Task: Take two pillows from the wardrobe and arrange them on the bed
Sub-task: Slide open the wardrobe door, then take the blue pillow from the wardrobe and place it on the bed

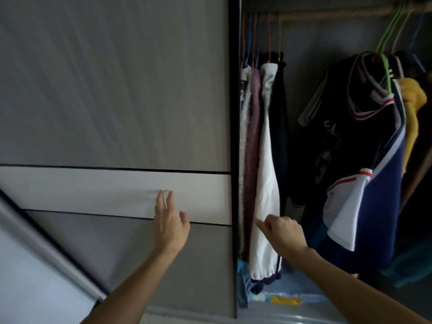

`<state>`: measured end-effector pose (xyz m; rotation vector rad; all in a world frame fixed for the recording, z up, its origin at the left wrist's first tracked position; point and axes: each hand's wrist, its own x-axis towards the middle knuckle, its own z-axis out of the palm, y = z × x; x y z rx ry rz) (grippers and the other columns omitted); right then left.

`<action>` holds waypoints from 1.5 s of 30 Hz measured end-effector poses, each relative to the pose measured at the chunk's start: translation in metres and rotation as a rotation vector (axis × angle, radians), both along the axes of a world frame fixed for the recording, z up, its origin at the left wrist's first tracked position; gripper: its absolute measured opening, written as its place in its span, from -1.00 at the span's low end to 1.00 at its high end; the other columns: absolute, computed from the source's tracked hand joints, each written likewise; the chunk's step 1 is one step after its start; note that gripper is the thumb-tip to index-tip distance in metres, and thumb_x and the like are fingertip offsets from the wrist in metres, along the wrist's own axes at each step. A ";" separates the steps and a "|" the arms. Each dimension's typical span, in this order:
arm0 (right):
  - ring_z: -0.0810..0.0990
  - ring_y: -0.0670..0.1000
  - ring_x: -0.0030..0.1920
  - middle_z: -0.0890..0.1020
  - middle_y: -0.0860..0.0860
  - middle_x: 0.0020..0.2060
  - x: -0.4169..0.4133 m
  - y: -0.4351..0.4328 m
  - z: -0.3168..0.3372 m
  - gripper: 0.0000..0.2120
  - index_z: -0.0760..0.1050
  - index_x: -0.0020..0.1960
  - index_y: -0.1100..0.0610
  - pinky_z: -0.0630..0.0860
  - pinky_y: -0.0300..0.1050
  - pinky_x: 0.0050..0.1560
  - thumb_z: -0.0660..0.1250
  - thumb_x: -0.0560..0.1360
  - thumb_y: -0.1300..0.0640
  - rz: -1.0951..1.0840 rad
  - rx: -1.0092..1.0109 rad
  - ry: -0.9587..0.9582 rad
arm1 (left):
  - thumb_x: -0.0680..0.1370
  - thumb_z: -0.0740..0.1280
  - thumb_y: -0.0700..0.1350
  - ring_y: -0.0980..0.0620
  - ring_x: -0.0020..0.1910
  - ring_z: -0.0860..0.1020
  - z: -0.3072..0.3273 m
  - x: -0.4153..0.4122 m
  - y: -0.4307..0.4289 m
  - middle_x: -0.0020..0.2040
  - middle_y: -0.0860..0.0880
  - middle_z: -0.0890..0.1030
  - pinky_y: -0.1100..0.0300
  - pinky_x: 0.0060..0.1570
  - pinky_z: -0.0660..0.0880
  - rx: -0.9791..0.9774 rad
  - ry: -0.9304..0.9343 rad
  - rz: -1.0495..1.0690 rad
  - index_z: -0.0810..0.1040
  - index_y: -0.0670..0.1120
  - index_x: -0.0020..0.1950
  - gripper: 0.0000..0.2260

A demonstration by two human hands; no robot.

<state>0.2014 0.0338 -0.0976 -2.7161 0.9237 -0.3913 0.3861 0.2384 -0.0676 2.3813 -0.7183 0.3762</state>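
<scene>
The wardrobe stands in front of me with its grey sliding door [112, 90] covering the left half and the right half open. My left hand [169, 220] is raised flat before the door's white band, fingers apart, holding nothing. My right hand [284, 232] is at the door's dark edge [235, 195], fingers curled, one finger pointing left; it grips nothing I can see. At the bottom of the open section lies a light blue patterned bundle [289, 298], possibly bedding. No pillow is clearly visible.
Clothes hang on a rail [327, 14] inside: a white garment [266, 183], pink and dark items, a navy and white jacket [364, 183], a yellow piece [411, 108]. A second door panel [35, 265] slants across the lower left.
</scene>
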 end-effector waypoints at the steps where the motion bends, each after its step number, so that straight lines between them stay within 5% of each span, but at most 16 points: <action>1: 0.61 0.16 -0.24 0.63 0.04 -0.34 -0.006 -0.004 -0.004 -0.56 0.45 -0.28 0.07 0.35 -0.08 -0.32 0.15 0.53 -0.26 -0.011 0.017 -0.002 | 0.41 0.35 -0.31 -0.32 0.25 0.42 -0.011 -0.010 -0.007 0.28 -0.32 0.42 -0.12 0.17 0.46 0.020 -0.001 -0.034 0.41 -0.29 0.27 -0.57; 4: 0.61 0.16 -0.22 0.62 0.04 -0.33 -0.028 -0.020 -0.025 -0.60 0.44 -0.25 0.06 0.32 -0.10 -0.33 0.16 0.53 -0.24 -0.039 0.050 0.024 | 0.43 0.35 -0.26 -0.25 0.00 0.54 -0.042 -0.040 -0.031 0.00 -0.24 0.56 -0.06 -0.03 0.50 0.118 0.122 -0.162 0.53 -0.23 0.04 -0.81; 9: 0.62 0.18 -0.19 0.66 0.08 -0.27 -0.082 -0.060 -0.067 -0.58 0.51 -0.22 0.10 0.41 -0.06 -0.29 0.16 0.53 -0.22 -0.132 0.061 0.127 | 0.44 0.32 -0.18 -0.22 -0.19 0.58 -0.077 -0.089 -0.085 -0.18 -0.15 0.65 0.03 -0.27 0.48 0.275 0.225 -0.313 0.54 -0.11 -0.18 -0.97; 16: 0.61 0.22 -0.09 0.67 0.12 -0.09 -0.168 -0.121 -0.160 -0.65 0.55 -0.07 0.07 0.42 -0.03 -0.21 0.14 0.52 -0.16 -0.227 0.159 0.302 | 0.48 0.25 -0.10 -0.17 -0.06 0.58 -0.162 -0.150 -0.159 -0.04 -0.08 0.63 0.05 -0.18 0.53 0.476 0.285 -0.407 0.53 -0.09 -0.05 -0.88; 26: 0.62 0.18 -0.03 0.66 0.12 -0.01 -0.213 -0.209 -0.317 -0.64 0.51 0.06 0.09 0.48 -0.03 -0.15 0.14 0.54 -0.17 -0.141 0.188 0.488 | 0.50 0.27 -0.10 -0.16 -0.09 0.59 -0.328 -0.208 -0.233 -0.07 -0.12 0.65 0.03 -0.19 0.51 0.602 0.382 -0.387 0.54 -0.10 -0.05 -0.89; 34: 0.61 0.18 0.01 0.64 0.12 0.02 -0.208 -0.276 -0.472 -0.64 0.48 0.09 0.11 0.48 0.00 -0.09 0.15 0.54 -0.16 -0.196 0.177 0.466 | 0.50 0.25 -0.08 -0.20 -0.01 0.58 -0.486 -0.179 -0.303 0.03 -0.13 0.64 0.06 -0.14 0.50 0.712 0.270 -0.402 0.54 -0.07 -0.04 -0.87; 45: 0.56 0.25 0.11 0.56 0.18 0.11 -0.133 -0.387 -0.652 -0.66 0.41 0.14 0.14 0.50 0.07 0.00 0.19 0.52 -0.09 -0.166 0.070 0.312 | 0.47 0.28 -0.15 -0.23 -0.02 0.57 -0.676 -0.105 -0.393 -0.02 -0.19 0.61 0.02 -0.16 0.50 0.555 0.031 -0.435 0.53 -0.13 -0.14 -0.92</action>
